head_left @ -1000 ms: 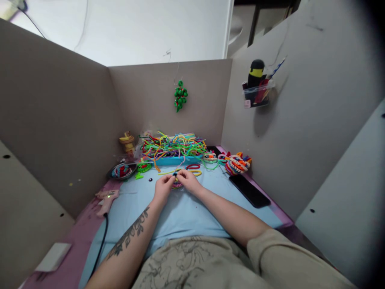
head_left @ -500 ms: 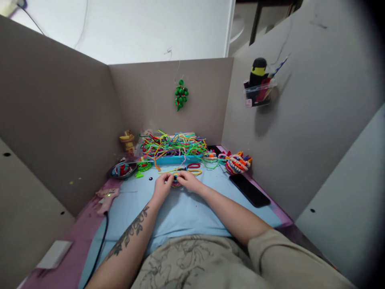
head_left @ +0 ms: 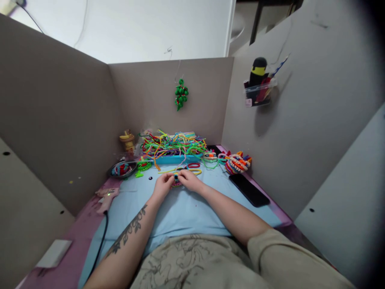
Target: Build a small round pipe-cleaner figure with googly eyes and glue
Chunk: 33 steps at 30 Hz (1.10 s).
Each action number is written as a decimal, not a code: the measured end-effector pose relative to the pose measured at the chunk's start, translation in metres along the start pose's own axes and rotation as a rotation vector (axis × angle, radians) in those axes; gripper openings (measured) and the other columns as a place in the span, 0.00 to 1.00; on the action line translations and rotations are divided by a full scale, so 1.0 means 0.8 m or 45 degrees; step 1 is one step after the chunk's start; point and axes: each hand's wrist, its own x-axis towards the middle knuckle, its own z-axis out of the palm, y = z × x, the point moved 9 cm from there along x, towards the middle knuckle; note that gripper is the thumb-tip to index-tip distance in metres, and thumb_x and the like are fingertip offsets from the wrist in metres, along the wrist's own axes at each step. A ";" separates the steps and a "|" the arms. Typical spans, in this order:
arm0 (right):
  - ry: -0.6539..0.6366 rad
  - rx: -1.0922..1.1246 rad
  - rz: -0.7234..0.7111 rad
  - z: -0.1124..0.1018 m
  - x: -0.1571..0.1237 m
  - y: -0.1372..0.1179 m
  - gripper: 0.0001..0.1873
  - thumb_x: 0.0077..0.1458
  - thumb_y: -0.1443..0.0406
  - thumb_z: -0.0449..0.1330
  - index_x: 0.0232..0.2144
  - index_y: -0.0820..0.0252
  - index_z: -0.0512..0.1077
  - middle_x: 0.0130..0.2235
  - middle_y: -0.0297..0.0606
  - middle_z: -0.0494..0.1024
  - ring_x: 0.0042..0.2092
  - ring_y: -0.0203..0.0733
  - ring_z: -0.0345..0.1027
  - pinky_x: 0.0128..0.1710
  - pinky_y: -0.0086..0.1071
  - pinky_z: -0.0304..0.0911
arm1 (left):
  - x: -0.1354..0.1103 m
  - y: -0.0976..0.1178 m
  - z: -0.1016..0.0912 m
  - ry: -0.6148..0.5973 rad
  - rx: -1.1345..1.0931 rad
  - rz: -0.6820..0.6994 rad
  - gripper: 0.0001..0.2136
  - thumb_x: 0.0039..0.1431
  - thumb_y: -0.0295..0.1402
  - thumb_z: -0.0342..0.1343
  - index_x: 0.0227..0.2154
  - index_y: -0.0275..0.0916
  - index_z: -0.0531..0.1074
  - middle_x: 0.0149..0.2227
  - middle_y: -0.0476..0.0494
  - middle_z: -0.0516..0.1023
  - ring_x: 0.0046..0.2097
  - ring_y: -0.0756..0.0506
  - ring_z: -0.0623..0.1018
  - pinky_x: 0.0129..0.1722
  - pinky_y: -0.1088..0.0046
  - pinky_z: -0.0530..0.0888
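Observation:
Near the middle of the light blue cloth (head_left: 192, 216), a small multicoloured pipe-cleaner figure (head_left: 177, 183) shows between my hands, with pink at its lower edge and a dark round spot on top. My left hand (head_left: 163, 184) pinches its left side. From the right, my right hand (head_left: 189, 180) pinches it too, thumb and fingertips close to the dark spot. My fingers hide much of it. Just behind lie scissors (head_left: 197, 171) with red and yellow handles. A small black-and-white eye bead (head_left: 150, 178) lies left of my left hand.
A blue tray (head_left: 180, 159) heaped with pipe cleaners (head_left: 174, 143) stands at the back. A pink glue gun (head_left: 107, 198) with a cord lies left, below a dark bowl (head_left: 122, 169). On the right are a black phone (head_left: 249, 190) and colourful fuzzy pieces (head_left: 237, 162). Grey partitions surround the table.
The dark spot and pink edge of the figure show slightly more between my fingers. Both hands stay in nearly the same place, still pinching it.

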 end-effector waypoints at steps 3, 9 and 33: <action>-0.045 -0.068 -0.048 0.004 0.000 -0.002 0.08 0.53 0.71 0.51 0.23 0.62 0.65 0.26 0.32 0.66 0.30 0.34 0.58 0.30 0.26 0.51 | 0.001 0.009 -0.006 0.018 0.130 0.129 0.13 0.46 0.37 0.57 0.35 0.35 0.73 0.30 0.44 0.77 0.29 0.48 0.75 0.28 0.75 0.70; -0.033 -0.091 -0.047 0.002 -0.002 -0.003 0.07 0.52 0.71 0.53 0.23 0.62 0.67 0.26 0.33 0.67 0.31 0.35 0.59 0.31 0.27 0.52 | 0.001 0.010 -0.006 -0.010 0.447 0.209 0.09 0.48 0.35 0.55 0.29 0.36 0.76 0.27 0.45 0.78 0.29 0.47 0.74 0.31 0.73 0.70; 0.350 0.027 0.066 -0.025 -0.006 -0.011 0.06 0.48 0.71 0.53 0.21 0.61 0.66 0.24 0.32 0.67 0.30 0.36 0.60 0.31 0.28 0.53 | -0.006 0.016 -0.014 0.206 0.057 0.025 0.11 0.45 0.37 0.57 0.26 0.33 0.72 0.21 0.49 0.72 0.24 0.51 0.70 0.25 0.77 0.68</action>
